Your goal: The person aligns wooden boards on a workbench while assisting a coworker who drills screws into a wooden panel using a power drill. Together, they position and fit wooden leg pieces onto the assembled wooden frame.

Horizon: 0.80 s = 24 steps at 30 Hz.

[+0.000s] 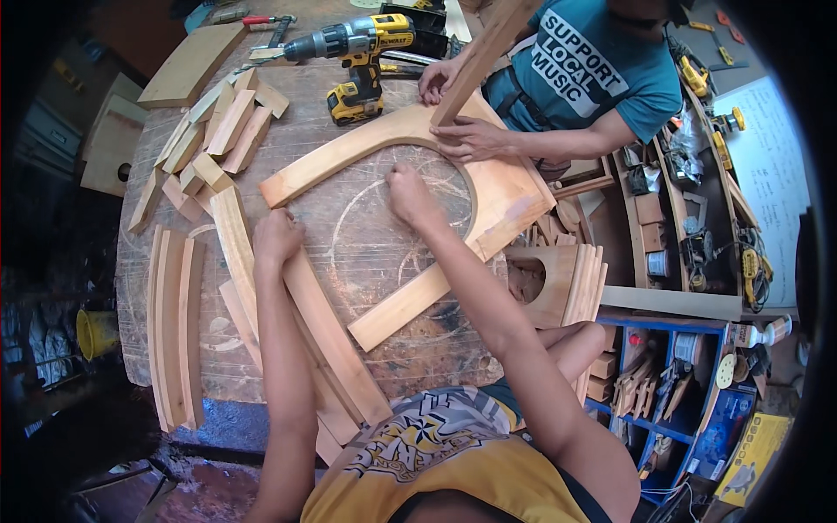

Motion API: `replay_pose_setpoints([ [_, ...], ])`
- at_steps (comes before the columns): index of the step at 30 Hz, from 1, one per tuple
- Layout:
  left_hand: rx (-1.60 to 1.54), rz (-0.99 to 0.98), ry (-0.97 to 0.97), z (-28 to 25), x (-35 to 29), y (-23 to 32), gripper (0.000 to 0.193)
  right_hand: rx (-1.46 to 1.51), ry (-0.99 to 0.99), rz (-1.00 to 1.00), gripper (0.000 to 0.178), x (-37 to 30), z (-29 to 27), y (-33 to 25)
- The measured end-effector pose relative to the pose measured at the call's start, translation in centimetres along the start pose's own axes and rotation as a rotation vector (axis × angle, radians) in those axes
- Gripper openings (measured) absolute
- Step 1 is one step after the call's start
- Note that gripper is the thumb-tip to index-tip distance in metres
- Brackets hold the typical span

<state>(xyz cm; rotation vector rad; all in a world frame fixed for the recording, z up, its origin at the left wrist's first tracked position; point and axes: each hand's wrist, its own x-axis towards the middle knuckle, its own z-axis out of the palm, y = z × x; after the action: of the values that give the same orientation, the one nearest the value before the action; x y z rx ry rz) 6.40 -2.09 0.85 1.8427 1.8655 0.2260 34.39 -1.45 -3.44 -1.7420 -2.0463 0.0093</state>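
On the worktable lies a U-shaped wooden frame with a curved inner edge. My left hand is closed around the far end of a curved wooden strip, just below the tip of the frame's left arm. Inside the frame's opening, my right hand is a loose fist low over the tabletop; whatever its fingers may hold is hidden. Across from me, a co-worker's hand presses on the frame beside an upright wooden bar, with the other hand behind it.
A yellow cordless drill stands beyond the frame. Cut wood blocks are heaped at the far left, with curved strips nearer. A scratched worktable carries everything. At right are a blue shelf unit and tool shelves.
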Motion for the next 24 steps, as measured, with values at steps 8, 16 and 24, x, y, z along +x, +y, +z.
replay_pose_setpoints([
  [8, 0.006, -0.003, -0.046, -1.1, -0.3, 0.9, 0.039, -0.071, -0.205, 0.115, 0.016, 1.2, -0.2, -0.8],
  [16, -0.004, 0.022, -0.071, -0.5, 0.5, 0.5, 0.041, -0.157, -0.345, 0.079, 0.017, 2.0, -1.5, -1.9],
  [24, -0.022, -0.017, -0.072, -1.1, -0.3, -0.9, 0.040, -0.148, -0.230, 0.133, 0.024, 3.7, -0.8, 1.6],
])
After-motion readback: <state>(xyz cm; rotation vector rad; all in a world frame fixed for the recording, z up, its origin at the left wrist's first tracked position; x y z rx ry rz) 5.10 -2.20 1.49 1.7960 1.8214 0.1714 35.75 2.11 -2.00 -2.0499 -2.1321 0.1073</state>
